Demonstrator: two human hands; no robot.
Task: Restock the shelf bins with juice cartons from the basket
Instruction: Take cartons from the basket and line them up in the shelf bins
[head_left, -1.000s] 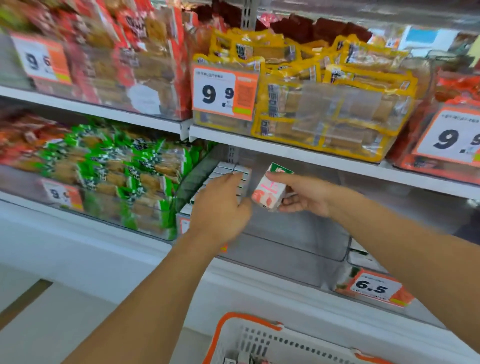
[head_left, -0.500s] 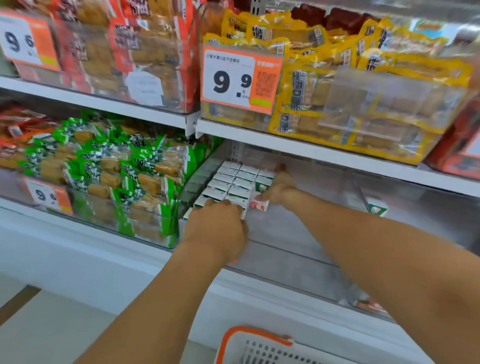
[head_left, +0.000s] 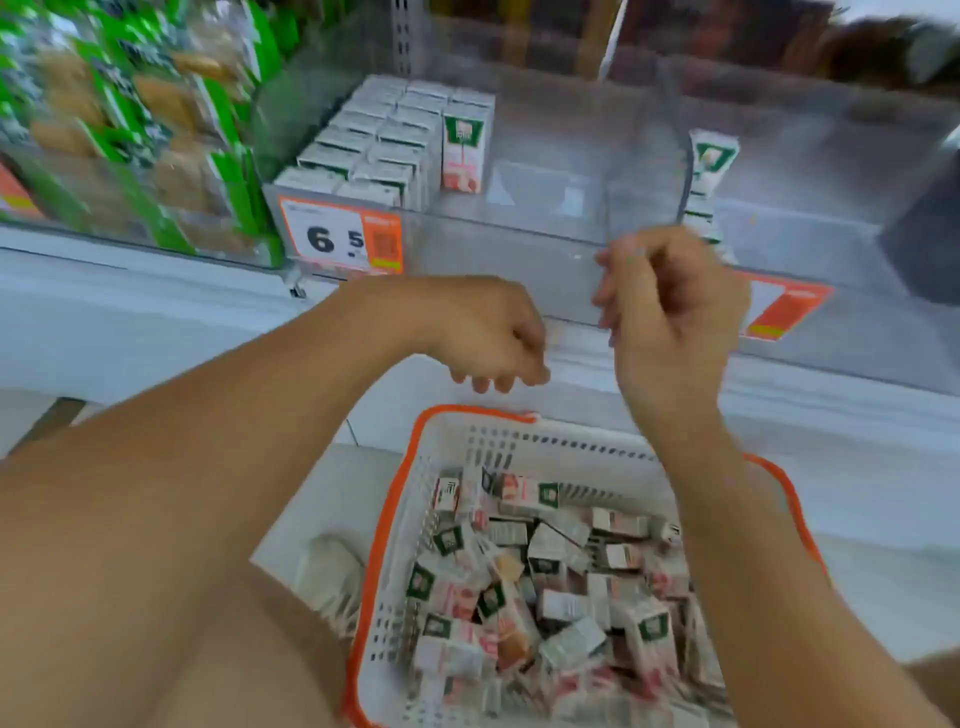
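A white basket with an orange rim (head_left: 470, 423) sits low in front of me, filled with several small juice cartons (head_left: 550, 587) lying jumbled. On the shelf, a clear bin (head_left: 519, 228) holds neat rows of cartons (head_left: 374, 140) at its left, with one pink-and-green carton (head_left: 462, 150) standing upright at the end of the rows. My left hand (head_left: 488, 332) hangs above the basket's far rim, fingers loosely curled, holding nothing. My right hand (head_left: 670, 306) is beside it in front of the bin's wall, fingers curled and empty.
A 6.5 price tag (head_left: 340, 236) is fixed to the bin's front left. Green snack packs (head_left: 130, 119) fill the neighbouring bin on the left. Another upright carton (head_left: 711, 161) stands behind a clear divider at the right. An orange tag (head_left: 784, 309) hangs further right.
Both hands have pulled back out of the bin toward the basket. The carton the right hand held now stands in the bin. My view has tilted down onto the basket.
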